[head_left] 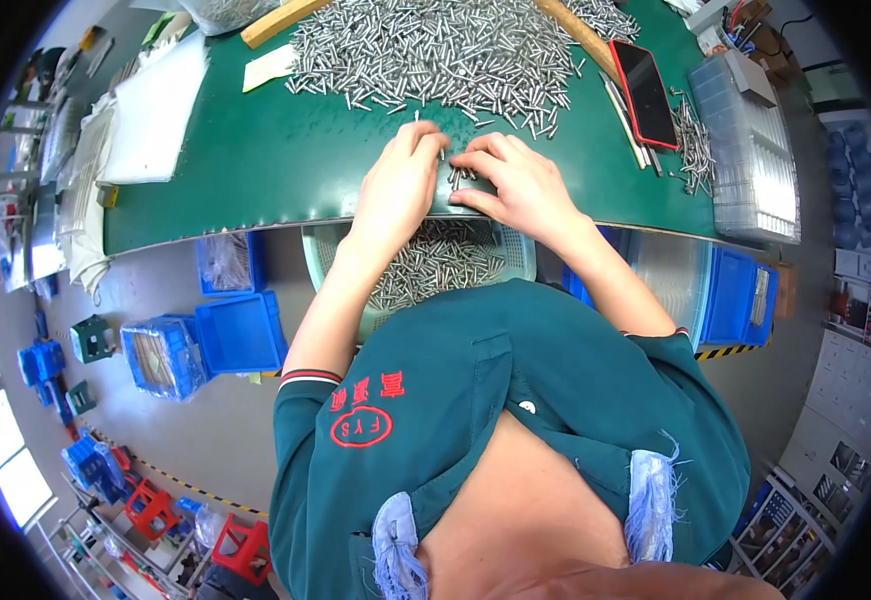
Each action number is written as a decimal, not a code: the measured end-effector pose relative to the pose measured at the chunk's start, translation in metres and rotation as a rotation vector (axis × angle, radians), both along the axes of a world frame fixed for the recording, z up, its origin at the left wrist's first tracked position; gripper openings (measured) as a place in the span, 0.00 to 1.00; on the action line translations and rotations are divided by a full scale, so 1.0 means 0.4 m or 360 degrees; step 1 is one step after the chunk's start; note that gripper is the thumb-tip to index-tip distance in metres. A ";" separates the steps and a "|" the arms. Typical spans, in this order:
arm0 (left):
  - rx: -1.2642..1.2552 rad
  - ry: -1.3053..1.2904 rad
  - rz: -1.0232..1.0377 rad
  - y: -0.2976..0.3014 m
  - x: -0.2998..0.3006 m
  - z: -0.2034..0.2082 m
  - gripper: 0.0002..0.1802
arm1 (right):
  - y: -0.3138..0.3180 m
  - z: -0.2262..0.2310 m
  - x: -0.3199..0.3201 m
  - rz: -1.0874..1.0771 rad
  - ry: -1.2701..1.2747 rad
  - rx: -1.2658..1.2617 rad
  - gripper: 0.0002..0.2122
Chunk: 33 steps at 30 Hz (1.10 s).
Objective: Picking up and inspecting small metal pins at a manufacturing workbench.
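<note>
A large heap of small silvery metal pins [436, 55] covers the far middle of the green table [256, 160]. Just short of the heap, my left hand [401, 185] has its fingers drawn together, slightly blurred, with a pin showing at the tips. Beside it, my right hand [524, 188] curls its fingers and thumb around a few pins [463, 176] close to the table's near edge. Below that edge, between my forearms, a pale green basket [318, 252] holds many more such pins.
Wooden bars [281, 22] flank the heap. At right lie a red-edged phone [646, 95], white sticks [628, 120], loose pins [694, 150] and stacked clear plastic boxes [756, 150]. White sheets [161, 115] lie at left. Blue bins [241, 335] stand below the table.
</note>
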<state>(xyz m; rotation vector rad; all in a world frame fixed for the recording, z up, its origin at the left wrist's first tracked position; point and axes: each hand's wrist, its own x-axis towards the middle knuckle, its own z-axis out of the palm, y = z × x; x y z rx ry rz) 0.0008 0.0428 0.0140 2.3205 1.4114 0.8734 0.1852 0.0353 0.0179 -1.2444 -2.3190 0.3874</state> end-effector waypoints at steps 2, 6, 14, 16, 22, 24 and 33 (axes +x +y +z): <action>0.0127 0.0047 -0.0017 0.018 0.006 -0.007 0.09 | -0.003 -0.009 -0.003 -0.0013 -0.0019 0.0021 0.14; -0.0045 0.0311 0.0049 0.010 -0.006 -0.015 0.07 | -0.010 -0.017 0.008 -0.0050 0.0008 0.0035 0.14; -0.0236 0.0193 0.0041 -0.053 0.010 0.012 0.09 | -0.015 -0.010 0.033 -0.0064 0.0014 -0.0005 0.14; -0.0225 0.0188 0.0026 -0.066 0.011 0.011 0.09 | -0.022 -0.010 0.036 -0.0052 -0.0013 -0.0051 0.14; -0.0210 0.0201 0.0081 -0.070 0.024 0.003 0.09 | -0.024 0.002 0.029 -0.0072 0.0046 -0.0114 0.13; -0.0232 0.0207 0.0096 -0.068 0.025 0.001 0.09 | -0.019 -0.010 0.028 -0.0041 0.0015 -0.0023 0.14; -0.0153 -0.0050 0.0030 -0.103 0.004 0.005 0.09 | -0.014 -0.018 0.016 -0.0084 -0.0035 0.0161 0.11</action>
